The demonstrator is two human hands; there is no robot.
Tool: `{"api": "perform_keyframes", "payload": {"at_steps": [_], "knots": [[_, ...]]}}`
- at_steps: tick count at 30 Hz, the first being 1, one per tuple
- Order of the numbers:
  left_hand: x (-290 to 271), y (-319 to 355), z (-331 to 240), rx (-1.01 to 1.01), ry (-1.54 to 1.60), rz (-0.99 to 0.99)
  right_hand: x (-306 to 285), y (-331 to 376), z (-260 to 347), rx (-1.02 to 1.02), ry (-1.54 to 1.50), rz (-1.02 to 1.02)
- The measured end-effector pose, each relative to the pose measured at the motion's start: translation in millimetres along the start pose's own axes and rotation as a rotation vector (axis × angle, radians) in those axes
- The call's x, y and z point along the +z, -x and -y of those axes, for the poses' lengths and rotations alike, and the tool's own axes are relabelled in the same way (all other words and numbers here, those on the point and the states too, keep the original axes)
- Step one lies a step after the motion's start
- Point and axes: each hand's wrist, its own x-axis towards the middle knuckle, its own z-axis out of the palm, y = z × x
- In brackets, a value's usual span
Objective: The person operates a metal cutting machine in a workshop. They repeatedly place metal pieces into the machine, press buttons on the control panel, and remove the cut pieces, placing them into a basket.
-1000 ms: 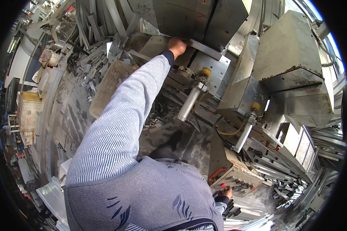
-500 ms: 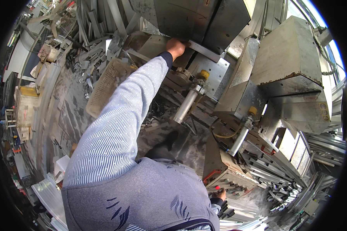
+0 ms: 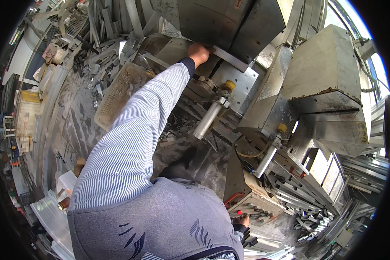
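The left hand (image 3: 198, 53) is stretched out to twelve o'clock and closed on the near end of a grey metal strip (image 3: 229, 59), which lies under the dark machine hood (image 3: 229, 21), seemingly so it sits in the cutting bay. At four o'clock from it a silver clamp cylinder (image 3: 208, 119) slants down. The right hand (image 3: 243, 220), at five o'clock, rests on the control panel (image 3: 253, 210); its fingers are too hidden to tell their spread. A mesh crate (image 3: 117, 93) of offcuts stands at nine o'clock.
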Motion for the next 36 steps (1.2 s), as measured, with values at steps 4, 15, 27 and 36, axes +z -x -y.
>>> {"api": "perform_keyframes", "payload": {"at_steps": [4,15,27,36], "knots": [[-1.8,0.3,-2.7,0.031,-0.073,0.009,-6.0,-0.2,-1.3,0.025,-0.052,0.07],[0.2,0.3,-2.9,0.031,-0.055,0.014,-5.3,-7.2,3.2,0.134,-0.199,-0.024],[5.1,-13.0,7.1,0.057,-0.045,0.038,1.5,1.3,3.2,0.178,-0.456,-0.018],[-0.2,-4.9,7.4,0.008,0.117,0.003,1.2,7.7,2.0,0.197,-0.395,-0.019]]}}
